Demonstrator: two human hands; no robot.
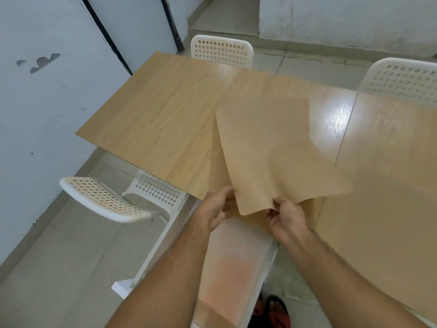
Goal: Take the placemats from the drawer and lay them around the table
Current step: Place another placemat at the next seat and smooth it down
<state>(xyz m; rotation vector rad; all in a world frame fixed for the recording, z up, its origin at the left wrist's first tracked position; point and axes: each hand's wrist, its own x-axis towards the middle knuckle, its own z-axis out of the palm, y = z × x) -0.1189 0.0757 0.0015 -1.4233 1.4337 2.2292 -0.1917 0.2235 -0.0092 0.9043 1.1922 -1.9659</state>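
A thin tan placemat (272,147) hangs in the air over the wooden table (153,114), bent and slightly blurred. My left hand (216,205) pinches its near left corner. My right hand (287,215) grips the near edge just to the right. A second tan placemat (378,209) appears to lie flat on the table's near right part, under the raised one. The drawer is not in view.
A white perforated chair (106,200) stands at the table's left side. Two more white chairs (222,50) (402,79) stand at the far side. A white chair seat (231,268) is right below my arms. A wall runs along the left.
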